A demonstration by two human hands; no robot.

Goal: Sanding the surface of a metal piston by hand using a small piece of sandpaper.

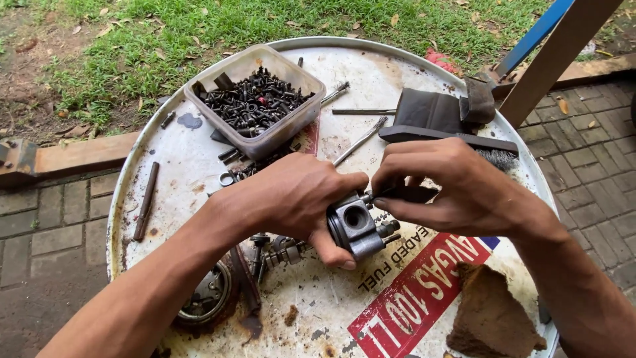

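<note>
White-painted and rust-stained, the round lid of a steel drum serves as the bench (199, 166), set outdoors between a strip of leaf-strewn grass (199, 26) and grey brick paving (583, 146). A red label with white lettering is partly visible on its near side.

Over the middle of the bench, the left hand (291, 195) is closed around a small grey cast-metal engine part with a round bore (354, 225), thumb beneath it and fingers curled over the top. The right hand (450, 189) is pinched shut on a dark, slim tool handle (407, 194) whose tip meets the top of the metal part; what kind of tool it is cannot be told.

At the far left of the bench sits a clear square plastic tub filled with dark screws and bolts (255, 99). Thin metal rods (361, 140) lie just beside it, and a black-handled wire brush (457, 140) rests behind the right hand, with a folded dark cloth (430, 109) beyond. A rusty rod (146, 201) lies near the left rim. Below the left forearm are a round, dirty metal housing (209, 295) and several greasy bolts and fittings (281, 252). A brown, ragged chunk (490, 318) lies on the bench's near right edge.
</note>
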